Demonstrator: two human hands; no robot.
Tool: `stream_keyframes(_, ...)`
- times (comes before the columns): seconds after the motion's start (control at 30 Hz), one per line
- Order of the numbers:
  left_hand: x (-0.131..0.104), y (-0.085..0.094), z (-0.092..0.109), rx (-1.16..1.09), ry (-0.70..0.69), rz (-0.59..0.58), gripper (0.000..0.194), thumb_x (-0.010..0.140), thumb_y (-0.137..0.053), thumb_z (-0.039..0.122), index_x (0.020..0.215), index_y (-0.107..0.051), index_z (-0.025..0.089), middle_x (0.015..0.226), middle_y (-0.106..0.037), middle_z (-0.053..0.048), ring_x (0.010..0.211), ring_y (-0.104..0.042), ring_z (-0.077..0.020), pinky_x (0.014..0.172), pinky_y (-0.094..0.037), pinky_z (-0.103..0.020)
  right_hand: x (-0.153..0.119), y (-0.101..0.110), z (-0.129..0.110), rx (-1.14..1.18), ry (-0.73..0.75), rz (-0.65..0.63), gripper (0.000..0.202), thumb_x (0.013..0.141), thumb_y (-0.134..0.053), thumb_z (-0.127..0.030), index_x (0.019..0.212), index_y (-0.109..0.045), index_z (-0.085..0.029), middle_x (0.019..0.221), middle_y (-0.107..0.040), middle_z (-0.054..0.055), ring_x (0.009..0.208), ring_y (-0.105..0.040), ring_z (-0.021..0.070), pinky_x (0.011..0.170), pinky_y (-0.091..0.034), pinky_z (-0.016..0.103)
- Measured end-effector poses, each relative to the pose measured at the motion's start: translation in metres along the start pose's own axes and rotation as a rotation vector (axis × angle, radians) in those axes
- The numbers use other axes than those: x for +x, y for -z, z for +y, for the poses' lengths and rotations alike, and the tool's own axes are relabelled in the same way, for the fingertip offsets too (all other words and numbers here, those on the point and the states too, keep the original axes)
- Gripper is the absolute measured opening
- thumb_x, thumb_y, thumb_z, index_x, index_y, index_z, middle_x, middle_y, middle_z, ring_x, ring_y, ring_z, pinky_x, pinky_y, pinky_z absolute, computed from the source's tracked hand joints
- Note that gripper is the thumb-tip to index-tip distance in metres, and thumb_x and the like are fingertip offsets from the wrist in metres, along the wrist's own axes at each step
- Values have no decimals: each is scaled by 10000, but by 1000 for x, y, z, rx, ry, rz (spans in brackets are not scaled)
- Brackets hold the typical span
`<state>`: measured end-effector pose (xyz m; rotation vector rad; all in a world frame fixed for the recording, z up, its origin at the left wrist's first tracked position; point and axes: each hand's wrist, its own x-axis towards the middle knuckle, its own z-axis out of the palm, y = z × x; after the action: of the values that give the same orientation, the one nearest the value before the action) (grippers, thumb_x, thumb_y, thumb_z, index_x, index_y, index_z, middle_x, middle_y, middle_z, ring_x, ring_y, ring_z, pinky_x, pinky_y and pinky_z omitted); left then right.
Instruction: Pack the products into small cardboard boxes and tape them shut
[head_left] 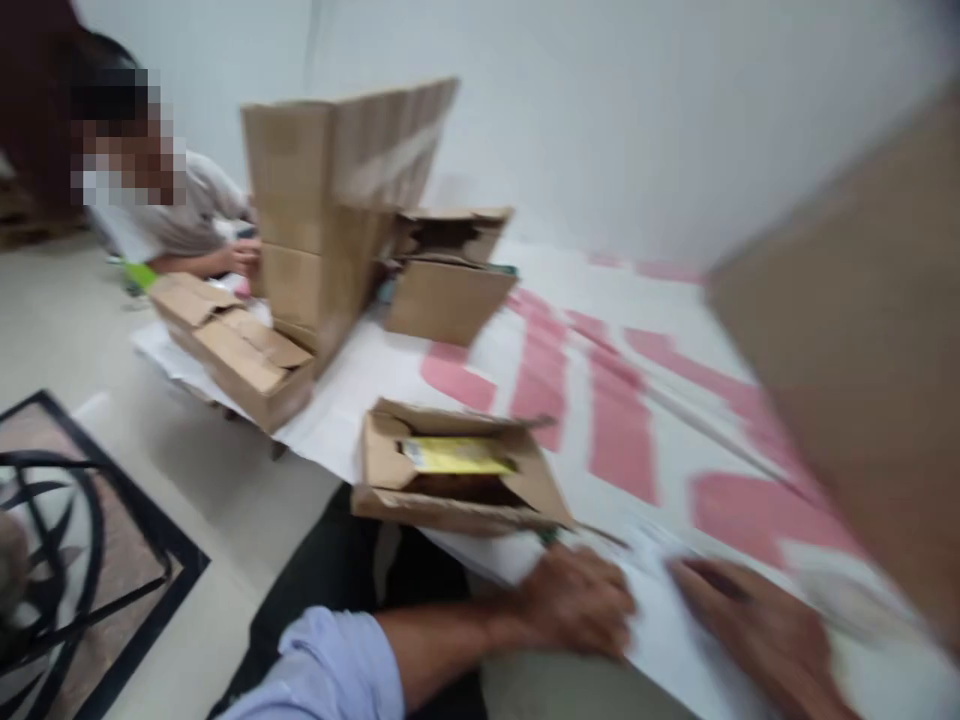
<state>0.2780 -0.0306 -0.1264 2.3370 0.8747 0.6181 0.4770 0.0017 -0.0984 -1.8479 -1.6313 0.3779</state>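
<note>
My left hand (581,603) rests at the near edge of the table, its fingers curled down; what they hold, if anything, is hidden. To its right, my right hand (757,620) is blurred, with thumb and fingers reaching over a whitish sheet (660,610) on the tabletop. Just beyond my left hand, an open cardboard box (450,510) lies near the table edge. A yellow packet (457,455) sits inside it. Something small and green shows beside my left fingers.
Red-and-white sheeting covers the table (547,370). Tall cardboard (289,190) stands at the back left, beside another open box (450,300) and a long low box (247,355). A person (202,205) sits beyond them. A large brown cardboard surface (862,350) rises at the right.
</note>
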Motion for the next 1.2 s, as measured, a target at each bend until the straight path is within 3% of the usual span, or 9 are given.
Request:
stream_keyframes(0.03, 4, 1, -2, -21, 30, 34, 86, 779, -774, 221, 705, -747, 256, 985, -783, -73, 965, -716, -255, 919, -587, -393, -1, 5, -1, 20, -57, -36, 392, 836, -615, -700, 662, -699, -359, 650, -669, 145, 587, -627, 358, 584, -516, 579)
stream_keyframes(0.13, 17, -3, -11, -134, 20, 93, 90, 794, -746, 169, 868, -778, 209, 1034, -772, -118, 1050, -695, -334, 998, -577, -495, 4, 11, -2, 16, -100, 22, 431, 682, -629, -721, 630, -662, -294, 756, -740, 133, 726, -684, 343, 739, -551, 547)
stream_keyframes(0.23, 27, -8, -19, -269, 31, 164, 253, 845, -745, 176, 1098, -754, 155, 1139, -761, -156, 1130, -688, -344, 1075, -544, -529, 8, 14, -3, 127, -83, 92, 496, 706, -662, -741, 642, -645, -249, 702, -709, 77, 691, -628, 251, 724, -530, 425)
stream_keyframes(0.33, 29, -7, -24, -395, 85, 247, 288, 930, -692, 204, 1215, -698, 171, 1157, -754, -138, 1091, -704, -292, 1047, -562, -485, -1, 19, -14, 272, -28, -15, 510, 751, -751, -719, 674, -662, -222, 655, -657, 24, 627, -544, 181, 643, -471, 341)
stream_keyframes(0.47, 30, -1, -26, -558, 140, 304, 312, 984, -631, 227, 1293, -666, 205, 1157, -773, -97, 1043, -732, -236, 971, -592, -397, -17, 29, -35, 325, 60, -165, 448, 817, -802, -628, 712, -692, -207, 684, -653, 8, 644, -537, 158, 637, -453, 306)
stream_keyframes(0.93, 32, 12, -27, -864, 128, 217, 173, 914, -642, 258, 975, -773, 165, 946, -782, -59, 942, -709, -204, 867, -555, -307, -17, 41, -40, 267, 149, -383, 373, 847, -795, -559, 729, -749, -209, 691, -680, 15, 673, -547, 170, 652, -441, 302)
stream_keyframes(1.2, 34, 11, -29, -895, 134, 195, 173, 893, -657, 328, 858, -708, 167, 825, -686, -22, 807, -615, -172, 790, -497, -292, -21, 39, -41, 377, 10, -435, 459, 783, -836, -622, 701, -707, -190, 625, -577, -26, 614, -463, 128, 601, -394, 278)
